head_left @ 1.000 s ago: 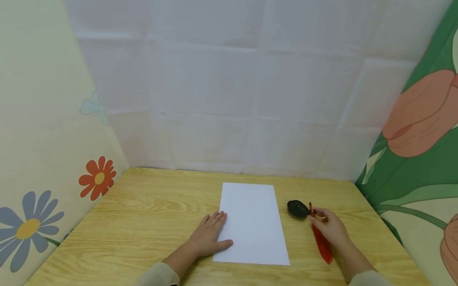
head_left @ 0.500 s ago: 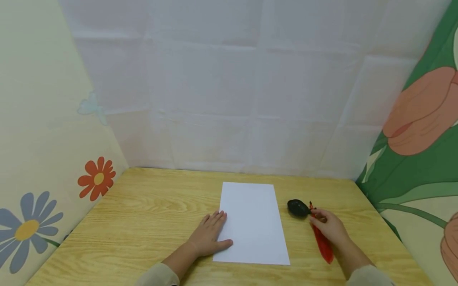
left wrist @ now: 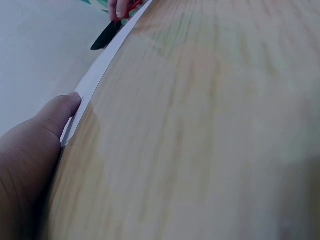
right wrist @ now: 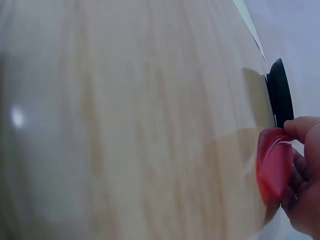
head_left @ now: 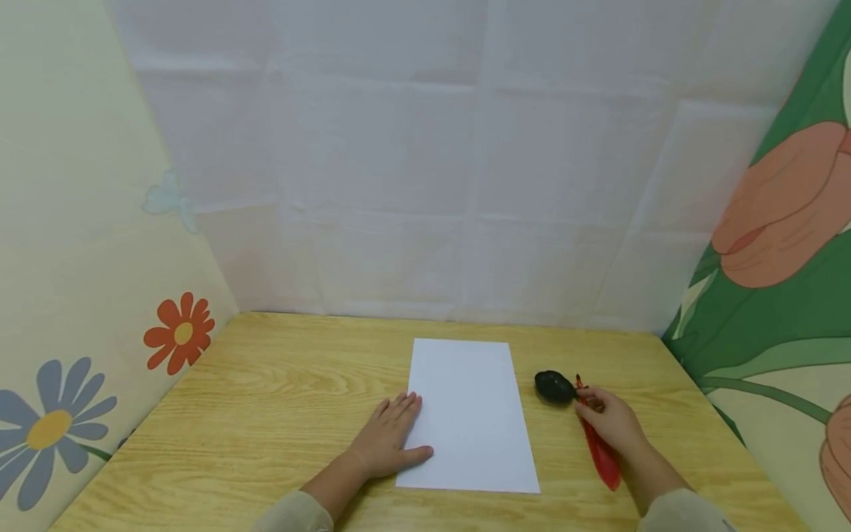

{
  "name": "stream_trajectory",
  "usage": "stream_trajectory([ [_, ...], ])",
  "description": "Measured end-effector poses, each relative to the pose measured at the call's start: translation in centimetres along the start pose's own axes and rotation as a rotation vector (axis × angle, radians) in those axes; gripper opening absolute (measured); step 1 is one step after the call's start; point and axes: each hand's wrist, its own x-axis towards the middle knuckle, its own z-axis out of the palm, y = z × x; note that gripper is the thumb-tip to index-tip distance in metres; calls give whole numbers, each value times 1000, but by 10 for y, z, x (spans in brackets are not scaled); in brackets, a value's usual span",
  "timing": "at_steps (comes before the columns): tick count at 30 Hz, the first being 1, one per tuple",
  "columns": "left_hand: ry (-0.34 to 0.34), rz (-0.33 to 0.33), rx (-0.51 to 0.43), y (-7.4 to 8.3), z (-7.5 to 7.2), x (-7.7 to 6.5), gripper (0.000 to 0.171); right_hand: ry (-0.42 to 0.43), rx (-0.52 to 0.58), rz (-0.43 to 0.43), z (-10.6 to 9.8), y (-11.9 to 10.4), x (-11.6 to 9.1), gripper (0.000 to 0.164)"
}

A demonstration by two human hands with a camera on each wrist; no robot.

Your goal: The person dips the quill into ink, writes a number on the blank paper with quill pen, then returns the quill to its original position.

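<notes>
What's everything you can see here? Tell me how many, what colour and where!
Rectangular sheet of paper: 1, white, middle of the table
Glossy rounded thing with a narrow end: 1, black, right of the paper
Long tapered thing: 1, mostly red, on the right, by the black thing's narrow end
Wood-grain tabletop: 1, yellow-brown, under the paper
Creased backdrop: 1, whitish, behind the table
Flower-printed wall: 1, cream with blue-grey and red flowers, left side
Large-flowered wall: 1, green with pinkish-orange flowers, right side
Sleeves: 2, beige, bottom edge
Left hand: 1, bare, resting on the paper's left edge
Right hand: 1, bare, pinching the red thing near its upper end
</notes>
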Motion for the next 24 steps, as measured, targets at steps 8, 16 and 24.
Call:
stream_trajectory([
  [8,4,-2,1,1,0,-1,90,38,40,11,-1,-1,-1,36],
  [16,10,9,-8,-2,2,0,91,86,92,24,-3,-7,-4,32],
  [24,5,2,1,-3,3,1,91,91,122,16,-5,-20,-5,39],
])
